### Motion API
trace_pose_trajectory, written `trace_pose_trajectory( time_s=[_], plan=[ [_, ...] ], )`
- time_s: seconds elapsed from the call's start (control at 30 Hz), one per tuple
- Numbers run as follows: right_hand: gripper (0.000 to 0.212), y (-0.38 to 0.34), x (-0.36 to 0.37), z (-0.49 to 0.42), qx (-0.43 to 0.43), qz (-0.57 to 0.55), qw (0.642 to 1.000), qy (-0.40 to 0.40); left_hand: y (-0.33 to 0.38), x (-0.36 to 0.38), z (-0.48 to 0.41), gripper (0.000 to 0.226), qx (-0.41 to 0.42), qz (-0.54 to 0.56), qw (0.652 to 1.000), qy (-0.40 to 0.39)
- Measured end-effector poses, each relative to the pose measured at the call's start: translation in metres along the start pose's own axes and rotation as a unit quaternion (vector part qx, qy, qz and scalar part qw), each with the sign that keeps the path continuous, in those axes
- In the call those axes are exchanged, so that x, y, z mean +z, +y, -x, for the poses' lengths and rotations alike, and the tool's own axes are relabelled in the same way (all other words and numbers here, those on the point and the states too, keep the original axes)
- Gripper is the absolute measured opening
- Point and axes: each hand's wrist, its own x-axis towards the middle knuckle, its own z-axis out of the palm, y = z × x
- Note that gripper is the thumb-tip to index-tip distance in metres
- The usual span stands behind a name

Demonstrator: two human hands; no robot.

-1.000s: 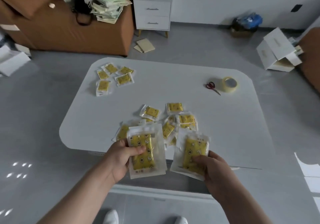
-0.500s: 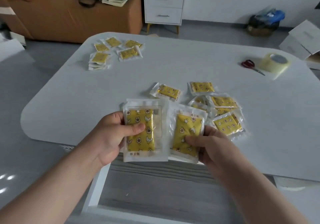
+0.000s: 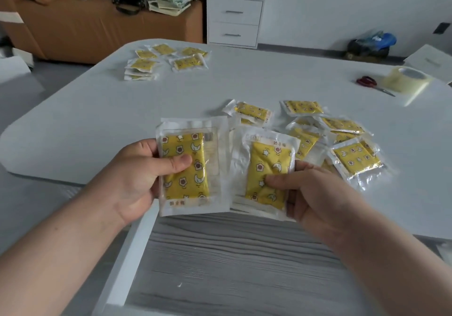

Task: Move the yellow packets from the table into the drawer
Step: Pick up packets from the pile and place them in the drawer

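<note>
The left hand [image 3: 137, 176] pinched one yellow packet [image 3: 186, 166], the right hand [image 3: 315, 193] a second packet [image 3: 266, 176], both above the open drawer [image 3: 220, 262], whose visible floor held none. Most remained on the table [image 3: 97, 110]: a pile [image 3: 342, 144] just beyond the right hand, a cluster [image 3: 161, 61] well beyond the left. Scissors [image 3: 367, 82] and tape [image 3: 406, 78] lay far right, and nothing seemed to block the drop.

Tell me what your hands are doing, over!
Left hand grips a yellow packet. Right hand grips a second packet. Open drawer just below. Nothing blocking.
</note>
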Motion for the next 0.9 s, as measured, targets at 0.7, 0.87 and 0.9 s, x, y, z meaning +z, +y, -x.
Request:
trace_pose_trajectory(
  time_s=[0.7,0.87,0.9],
  plan=[
    [0.025,0.067,-0.008,0.028,0.179,0.196,0.963,-0.052,-0.064,-0.037,0.060,0.056,-0.185,-0.125,0.974,0.022],
    [0.022,0.108,-0.020,-0.005,0.238,0.186,0.953,-0.014,-0.107,-0.029,0.035,0.022,-0.215,-0.204,0.952,0.076],
    [0.021,0.114,-0.020,-0.013,0.243,0.183,0.953,-0.003,-0.113,-0.028,0.027,0.023,-0.218,-0.222,0.947,0.085]
  ],
)
